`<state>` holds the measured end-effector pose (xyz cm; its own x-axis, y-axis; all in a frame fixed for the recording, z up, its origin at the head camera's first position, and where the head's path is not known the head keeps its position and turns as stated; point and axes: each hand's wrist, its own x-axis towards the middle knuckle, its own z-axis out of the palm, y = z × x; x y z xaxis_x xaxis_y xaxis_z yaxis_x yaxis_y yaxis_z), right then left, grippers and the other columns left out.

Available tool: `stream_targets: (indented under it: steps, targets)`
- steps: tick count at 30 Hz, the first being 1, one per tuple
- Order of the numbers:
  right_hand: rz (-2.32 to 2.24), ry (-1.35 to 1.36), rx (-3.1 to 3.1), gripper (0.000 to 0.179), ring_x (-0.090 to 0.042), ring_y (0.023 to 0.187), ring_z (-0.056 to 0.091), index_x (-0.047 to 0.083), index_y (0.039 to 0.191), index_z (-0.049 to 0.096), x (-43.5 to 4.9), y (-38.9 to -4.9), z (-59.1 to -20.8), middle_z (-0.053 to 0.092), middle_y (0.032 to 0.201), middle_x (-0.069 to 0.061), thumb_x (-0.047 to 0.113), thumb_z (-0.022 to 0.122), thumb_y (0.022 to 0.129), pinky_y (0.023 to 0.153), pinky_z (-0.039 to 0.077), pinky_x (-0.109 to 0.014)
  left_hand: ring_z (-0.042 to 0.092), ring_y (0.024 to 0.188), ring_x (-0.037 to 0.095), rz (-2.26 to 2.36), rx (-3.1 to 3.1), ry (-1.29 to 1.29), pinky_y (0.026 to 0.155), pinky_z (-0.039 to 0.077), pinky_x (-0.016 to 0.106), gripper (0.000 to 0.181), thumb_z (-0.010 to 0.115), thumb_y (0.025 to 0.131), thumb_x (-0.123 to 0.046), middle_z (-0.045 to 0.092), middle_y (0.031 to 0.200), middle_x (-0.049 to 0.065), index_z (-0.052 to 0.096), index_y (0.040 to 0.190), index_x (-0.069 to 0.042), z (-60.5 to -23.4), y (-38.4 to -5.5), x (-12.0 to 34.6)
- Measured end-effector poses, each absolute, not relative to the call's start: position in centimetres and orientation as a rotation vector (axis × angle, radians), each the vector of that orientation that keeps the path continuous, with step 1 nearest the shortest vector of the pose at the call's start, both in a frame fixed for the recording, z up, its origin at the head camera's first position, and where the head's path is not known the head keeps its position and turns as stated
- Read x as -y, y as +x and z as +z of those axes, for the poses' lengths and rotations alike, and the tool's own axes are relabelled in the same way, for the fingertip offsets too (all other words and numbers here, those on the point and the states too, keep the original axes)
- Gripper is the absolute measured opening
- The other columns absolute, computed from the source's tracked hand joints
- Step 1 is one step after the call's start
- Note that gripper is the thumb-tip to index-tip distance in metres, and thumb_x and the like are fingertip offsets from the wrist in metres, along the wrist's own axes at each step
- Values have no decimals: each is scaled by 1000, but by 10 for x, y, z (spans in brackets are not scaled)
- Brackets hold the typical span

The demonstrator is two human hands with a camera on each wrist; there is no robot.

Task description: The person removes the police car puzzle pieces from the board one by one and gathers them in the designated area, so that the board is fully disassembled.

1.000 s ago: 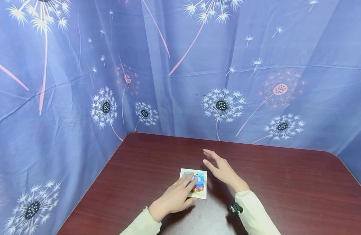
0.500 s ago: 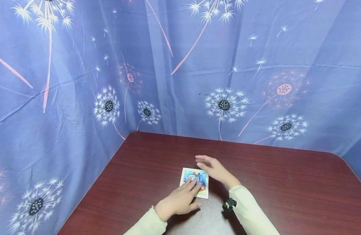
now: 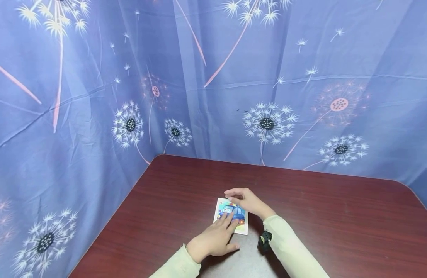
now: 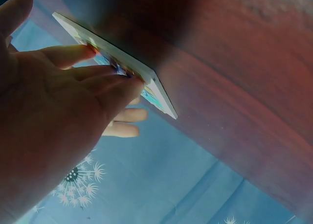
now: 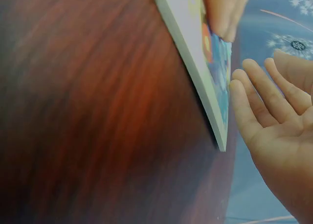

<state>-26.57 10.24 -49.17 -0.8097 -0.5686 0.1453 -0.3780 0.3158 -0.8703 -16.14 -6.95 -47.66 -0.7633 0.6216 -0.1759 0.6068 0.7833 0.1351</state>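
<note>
Square white-bordered flat board w/ a blue cartoon car printed on it (image 3: 238,212) is face up, roughly 6 o'clock in the head view; can't tell if it's wood or thick card. The person's bare left hand (image 3: 216,237) comes in from the board's 7 o'clock, fingers spread & straight, tips on the print, gripping nothing. Bare right hand (image 3: 247,201) is at abt 1 o'clock, fingers loosely bent, also holding nothing; can't tell if it's touching the far rim. IMO the step rn is steadying the board, so press evenly w/ the left fingertips near the middle, & bring the right in low from 12-1 o'clock, against the rim rather than over the pic, bc that edge is thin & prob slippery. Go light tho: the glossy red-brown wood-grain table (image 3: 338,216) looks slick. Also mind the small black strap-on gadget (image 3: 265,240) at the right wrist, abt 4 o'clock of the board, might scrape. Blue dandelion-print cloth curtain (image 3: 216,112) past 12 o'clock is well apart, so nbd.
</note>
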Motion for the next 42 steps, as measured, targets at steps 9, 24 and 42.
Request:
stream_targets:
  steps: [9, 24, 42]
  targets:
    - [-1419, -885, -2452, 31, -29, 101, 63, -4, 121, 62, -95, -267, -498, 67, 113, -15, -3, 59, 91, 87, 52, -39, 24, 143, 32, 134, -2740, 968, 113, 29, 39, 71, 55, 94, -49, 24, 156, 16, 36, 148, -7, -477, -163, 70]
    - [-1349, -770, -2509, 28, -21, 92, 56, 0, 110, 69, -87, -266, -499, 60, 98, -6, -4, 70, 82, 80, 50, -32, 22, 144, 30, 118, -2752, 943, 115, 26, 38, 71, 55, 93, -49, 27, 155, 15, 37, 148, -6, -473, -160, 67]
    - [-1388, -699, -2477, 27, -19, 87, 51, 2, 101, 68, -82, -266, -500, 56, 93, -7, -9, 71, 76, 77, 47, -31, 23, 143, 30, 106, -2769, 934, 114, 28, 38, 71, 56, 93, -48, 29, 154, 14, 38, 147, -7, -473, -158, 66]
